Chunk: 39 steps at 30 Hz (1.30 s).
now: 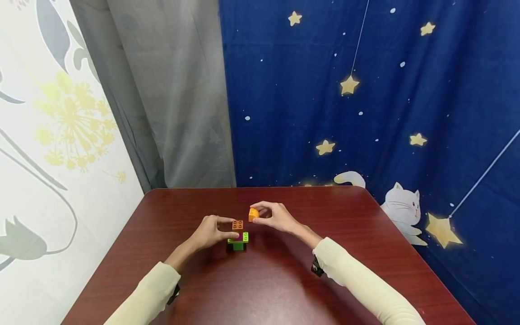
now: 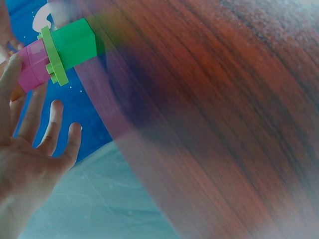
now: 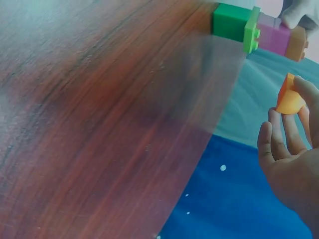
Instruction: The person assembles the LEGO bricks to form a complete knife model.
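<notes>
A stack of toy building bricks stands upright on the table, nearest my left hand [image 1: 209, 232]. From the bottom it has a green brick [image 3: 231, 22], a lime plate [image 2: 54, 56], pink bricks [image 3: 273, 34] and a brown brick [image 1: 237, 225] on top. My left thumb and a finger pinch the stack's upper part, the thumb against the pink. Just right of the stack, my right hand [image 1: 278, 219] holds an orange brick [image 1: 253, 214] with a curved side between thumb and fingertips. That brick is in the air, apart from the stack.
The dark red-brown wooden table [image 1: 260, 289] spreads under both hands. Behind it hang a grey curtain [image 1: 191, 90] and a blue curtain with stars [image 1: 284, 104]. A white patterned curtain [image 1: 44, 189] is on the left. Both wrists wear dark devices [image 1: 317, 266].
</notes>
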Each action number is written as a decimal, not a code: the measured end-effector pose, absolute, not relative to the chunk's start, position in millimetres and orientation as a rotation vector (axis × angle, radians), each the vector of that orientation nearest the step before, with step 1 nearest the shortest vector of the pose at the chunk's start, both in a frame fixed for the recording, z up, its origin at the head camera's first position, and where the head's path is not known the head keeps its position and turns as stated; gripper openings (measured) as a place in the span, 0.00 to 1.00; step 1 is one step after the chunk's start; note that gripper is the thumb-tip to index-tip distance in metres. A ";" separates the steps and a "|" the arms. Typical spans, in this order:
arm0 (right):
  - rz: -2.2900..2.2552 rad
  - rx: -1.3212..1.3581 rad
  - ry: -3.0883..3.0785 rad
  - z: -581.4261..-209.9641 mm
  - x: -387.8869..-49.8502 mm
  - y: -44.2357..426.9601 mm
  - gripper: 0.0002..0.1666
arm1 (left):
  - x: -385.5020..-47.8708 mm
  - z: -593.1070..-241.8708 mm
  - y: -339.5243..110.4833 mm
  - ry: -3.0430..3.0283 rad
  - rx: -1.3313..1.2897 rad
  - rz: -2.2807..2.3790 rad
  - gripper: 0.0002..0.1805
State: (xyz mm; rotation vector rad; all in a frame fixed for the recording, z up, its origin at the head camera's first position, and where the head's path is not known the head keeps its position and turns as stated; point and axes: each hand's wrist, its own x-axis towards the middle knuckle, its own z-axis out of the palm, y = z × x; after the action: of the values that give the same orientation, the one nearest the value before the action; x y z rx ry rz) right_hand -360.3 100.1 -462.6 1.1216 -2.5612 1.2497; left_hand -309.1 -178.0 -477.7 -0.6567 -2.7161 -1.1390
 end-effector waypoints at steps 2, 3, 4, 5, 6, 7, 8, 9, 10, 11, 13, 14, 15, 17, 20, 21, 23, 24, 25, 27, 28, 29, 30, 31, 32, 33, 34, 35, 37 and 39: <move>1.246 1.138 -2.550 -460.2 -358.7 97.8 0.25 | -308.8 -478.1 -177.9 -2.710 -0.668 -1.136 0.27; 1.246 1.141 -2.547 -458.8 -357.9 96.7 0.25 | -308.6 -478.3 -177.7 -2.709 -0.671 -1.134 0.27; 1.246 1.146 -2.545 -457.4 -357.0 95.7 0.25 | -308.5 -478.4 -177.4 -2.708 -0.674 -1.133 0.27; 1.247 1.154 -2.540 -455.9 -355.9 94.6 0.25 | -308.5 -478.4 -177.4 -2.710 -0.673 -1.132 0.27; 1.247 1.163 -2.535 -454.7 -355.0 93.5 0.25 | -308.5 -478.2 -177.4 -2.713 -0.671 -1.130 0.27; 1.251 1.168 -2.531 -453.4 -353.7 92.1 0.25 | -308.4 -478.1 -177.2 -2.716 -0.670 -1.130 0.27; 1.253 1.176 -2.527 -452.2 -352.4 90.8 0.25 | -308.3 -478.0 -177.1 -2.717 -0.670 -1.130 0.27; 1.254 1.185 -2.523 -451.2 -350.9 89.4 0.24 | -308.1 -477.7 -177.0 -2.719 -0.671 -1.131 0.27; 1.256 1.195 -2.519 -450.2 -349.8 87.9 0.25 | -308.3 -477.7 -177.1 -2.720 -0.673 -1.129 0.27; 1.258 1.204 -2.515 -449.3 -348.7 86.3 0.25 | -308.3 -477.5 -177.1 -2.722 -0.676 -1.130 0.27; 1.256 1.224 -2.504 -447.6 -346.7 83.1 0.25 | -308.5 -477.5 -177.3 -2.725 -0.681 -1.130 0.27; 1.253 1.233 -2.500 -446.9 -345.9 81.6 0.25 | -308.6 -477.4 -177.2 -2.727 -0.682 -1.129 0.27; 1.254 1.238 -2.495 -446.2 -345.1 80.1 0.25 | -308.5 -477.1 -177.1 -2.729 -0.681 -1.127 0.27; 1.261 1.250 -2.490 -444.6 -343.7 77.2 0.26 | -308.6 -476.8 -177.0 -2.729 -0.681 -1.120 0.27; 1.277 1.270 -2.487 -443.3 -341.9 73.2 0.26 | -308.8 -476.6 -176.7 -2.727 -0.674 -1.105 0.27; 1.279 1.276 -2.491 -443.2 -341.5 71.8 0.25 | -308.9 -476.6 -176.6 -2.727 -0.673 -1.103 0.28; 1.269 1.288 -2.502 -443.4 -340.6 69.2 0.25 | -309.2 -476.6 -176.6 -2.731 -0.668 -1.106 0.29; 1.261 1.294 -2.507 -443.7 -340.2 68.0 0.25 | -309.4 -476.5 -176.7 -2.732 -0.667 -1.109 0.29; 1.250 1.299 -2.511 -444.1 -339.8 66.8 0.25 | -309.5 -476.6 -176.7 -2.732 -0.669 -1.112 0.29; 1.232 1.304 -2.521 -444.9 -339.1 64.9 0.25 | -309.6 -476.7 -176.8 -2.732 -0.672 -1.116 0.30; 1.225 1.306 -2.525 -445.1 -338.7 64.1 0.25 | -309.7 -476.7 -176.9 -2.729 -0.675 -1.119 0.30; 1.220 1.311 -2.526 -445.3 -338.4 63.4 0.25 | -309.8 -476.8 -177.0 -2.727 -0.679 -1.121 0.30; 1.217 1.312 -2.530 -445.4 -338.2 62.9 0.25 | -309.7 -476.7 -177.1 -2.727 -0.680 -1.125 0.30; 1.213 1.313 -2.534 -445.6 -338.0 62.4 0.25 | -309.8 -476.6 -177.1 -2.728 -0.681 -1.127 0.30; 1.212 1.314 -2.536 -445.9 -338.1 62.0 0.25 | -309.8 -476.5 -177.2 -2.728 -0.681 -1.130 0.30; 1.212 1.316 -2.535 -446.0 -338.0 61.7 0.25 | -309.8 -476.5 -177.2 -2.730 -0.682 -1.133 0.30; 1.207 1.316 -2.537 -446.0 -338.2 61.4 0.25 | -309.9 -476.5 -177.3 -2.732 -0.683 -1.137 0.30; 1.205 1.319 -2.535 -446.1 -338.3 61.1 0.25 | -309.9 -476.5 -177.3 -2.733 -0.683 -1.138 0.30; 1.204 1.326 -2.527 -446.4 -338.7 60.6 0.25 | -310.0 -476.7 -177.5 -2.733 -0.685 -1.137 0.30; 1.204 1.330 -2.519 -446.5 -338.9 60.0 0.25 | -310.2 -477.0 -177.8 -2.734 -0.684 -1.131 0.30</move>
State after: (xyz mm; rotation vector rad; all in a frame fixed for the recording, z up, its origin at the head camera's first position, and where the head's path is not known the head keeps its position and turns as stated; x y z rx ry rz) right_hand -338.9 60.0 -446.5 1.3297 -2.5187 1.2042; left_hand -310.2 -177.8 -477.0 -0.6838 -2.7344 -1.1309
